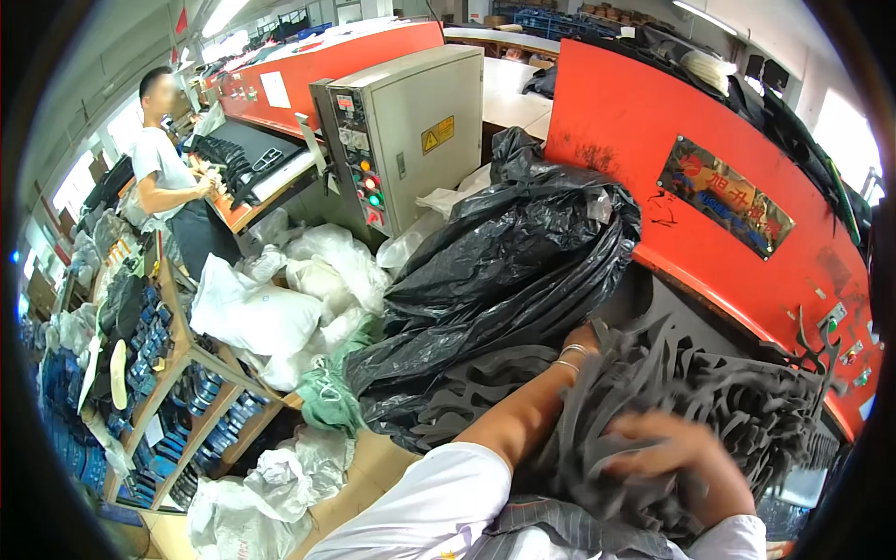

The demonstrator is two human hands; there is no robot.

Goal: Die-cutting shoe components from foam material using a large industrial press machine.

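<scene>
Left hand: in the head view, your left hand (584, 338) reaches to the edge of the black plastic bag (513, 247); fingers mostly hidden, can't tell if they grip bag, foam or neither.
Right hand: your right hand (667, 448) is over the loose foam, fingers partly curled, motion-blurred; can't tell whether a strip is pinched.
Handling: best scoop from underneath with fingers spread; pinching one thin strip would likely tear it or drag its tangled neighbours.
Steadying: keep your left forearm alongside the bundle as a side stop, so loose ends don't spill toward the bag.
Snag risk: the looped strips could catch your bracelets (577, 349); ease them off rather than yank.
Foam offcuts: the die-cut foam offcuts (747, 392) are heaped in front of you, below the orange-red machine panel (709, 140), running between your arms and off to the right.
Foam look: dark grey, matte, thin webs around curved cut-outs, layered and tangled; probably light and floppy.
Second batch: more grey foam pieces (485, 383) left of your left forearm, seemingly inside the bag.
</scene>
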